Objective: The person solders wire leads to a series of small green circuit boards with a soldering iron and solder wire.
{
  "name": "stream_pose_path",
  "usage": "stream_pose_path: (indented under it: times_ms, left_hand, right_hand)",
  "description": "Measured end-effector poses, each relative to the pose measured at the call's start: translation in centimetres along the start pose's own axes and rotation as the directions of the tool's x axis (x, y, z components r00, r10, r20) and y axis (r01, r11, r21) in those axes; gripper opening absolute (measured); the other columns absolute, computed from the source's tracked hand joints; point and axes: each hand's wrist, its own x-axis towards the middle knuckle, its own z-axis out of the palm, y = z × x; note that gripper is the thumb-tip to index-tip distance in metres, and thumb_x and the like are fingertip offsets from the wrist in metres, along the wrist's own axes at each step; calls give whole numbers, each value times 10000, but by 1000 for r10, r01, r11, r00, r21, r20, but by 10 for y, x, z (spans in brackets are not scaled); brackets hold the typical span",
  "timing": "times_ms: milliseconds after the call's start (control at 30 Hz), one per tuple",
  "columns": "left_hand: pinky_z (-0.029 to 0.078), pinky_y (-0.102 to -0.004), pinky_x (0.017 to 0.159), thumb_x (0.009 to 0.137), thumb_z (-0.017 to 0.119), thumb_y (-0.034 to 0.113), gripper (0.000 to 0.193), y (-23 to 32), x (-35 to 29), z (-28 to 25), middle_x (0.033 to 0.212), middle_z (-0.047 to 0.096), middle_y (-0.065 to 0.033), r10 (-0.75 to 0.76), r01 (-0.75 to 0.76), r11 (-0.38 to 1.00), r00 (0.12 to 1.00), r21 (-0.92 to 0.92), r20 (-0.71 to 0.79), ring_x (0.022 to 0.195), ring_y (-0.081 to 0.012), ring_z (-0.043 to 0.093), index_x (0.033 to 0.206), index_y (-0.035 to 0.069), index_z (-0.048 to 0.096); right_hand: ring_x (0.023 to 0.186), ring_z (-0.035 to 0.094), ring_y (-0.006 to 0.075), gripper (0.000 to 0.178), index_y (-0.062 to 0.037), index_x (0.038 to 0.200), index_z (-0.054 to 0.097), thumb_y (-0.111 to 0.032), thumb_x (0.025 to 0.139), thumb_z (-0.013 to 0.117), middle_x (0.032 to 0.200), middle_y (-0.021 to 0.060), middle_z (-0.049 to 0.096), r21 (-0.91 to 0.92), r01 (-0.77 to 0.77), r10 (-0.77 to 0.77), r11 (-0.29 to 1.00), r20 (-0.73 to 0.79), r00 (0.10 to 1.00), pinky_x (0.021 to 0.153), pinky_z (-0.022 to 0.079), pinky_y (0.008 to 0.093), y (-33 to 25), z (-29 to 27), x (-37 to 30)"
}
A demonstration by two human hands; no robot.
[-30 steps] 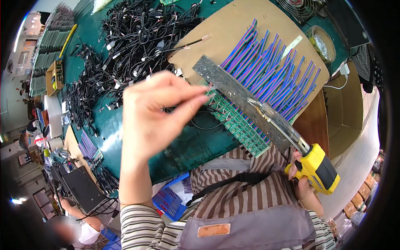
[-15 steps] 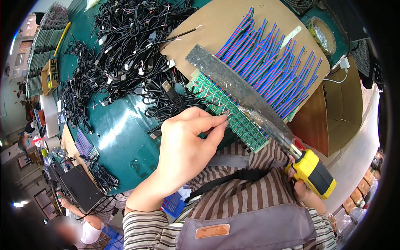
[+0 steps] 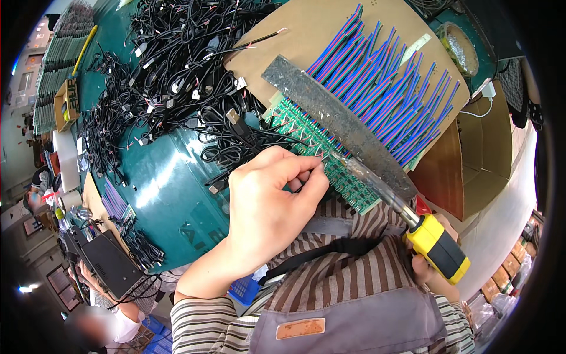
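Note:
My left hand [image 3: 272, 197] pinches the thin stripped end of a black cable between thumb and forefinger, over a strip of green circuit boards [image 3: 348, 184]. In my right hand [image 3: 425, 272] is a soldering iron [image 3: 437, 243] with a yellow and black handle. Its long metal shaft points left, and its tip lies close to the pinched wire end; I cannot tell whether they touch. A dark flat metal bar [image 3: 339, 121] lies across the boards and the blue, red and green ribbon wires [image 3: 377, 88]. Several thin wires stand on boards at the strip's upper left.
Tangled black USB cables [image 3: 183, 65] cover the green table mat [image 3: 171, 194] at left. Brown cardboard [image 3: 259, 62] lies beneath the ribbon wires. An open cardboard box [image 3: 486, 141] stands at right. Another person's arm [image 3: 127, 307] shows at lower left, near a black box-shaped device [image 3: 109, 265].
The soldering iron has shifted slightly left, its tip nearer the wire in my left hand. My left hand has moved a little right, still pinching.

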Motion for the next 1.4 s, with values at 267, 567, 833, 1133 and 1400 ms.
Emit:
stream_pose_path:
  times_ms: [267,567,833,1133,1400]
  left_hand:
    - [482,-220,584,757,738,-16,89,-2,0,4,710,668,-57,4,-4,1000,1000,16,-25,610,-84,603,845,-18,751]
    - [486,-217,584,758,738,-23,79,-3,-2,7,703,662,-53,42,-41,999,998,14,-53,609,-82,601,836,-23,744]
    - [486,-219,583,752,739,-28,79,-3,-3,9,691,658,-47,37,-36,999,997,14,-71,606,-85,602,830,-19,741]
    - [492,-229,586,758,750,-32,116,-6,-2,0,745,690,-64,64,-64,998,998,-5,-10,631,-102,631,870,-2,760]
    - [500,-305,608,730,742,8,221,-4,30,-33,784,667,-64,357,-500,834,811,232,464,687,-210,627,946,53,760]
  right_hand:
    - [710,654,254,219,-14,862,642,-96,671,714,820,112,653,-93,101,-93,990,86,992,643,525,309,-4,-3,14]
    - [710,665,276,270,17,886,627,-174,703,680,834,147,657,-103,52,-46,993,62,997,642,534,328,5,-9,-1]
    - [797,692,316,370,30,940,615,-268,730,682,920,197,683,-5,-47,47,999,38,998,729,565,371,12,-9,-15]
    - [816,691,330,510,39,948,624,-427,747,666,930,203,683,-2,-126,126,992,55,990,731,562,377,23,-12,-33]
    - [788,679,338,501,40,906,644,-432,739,667,908,192,680,-39,-66,68,997,57,996,721,554,378,41,-16,-50]
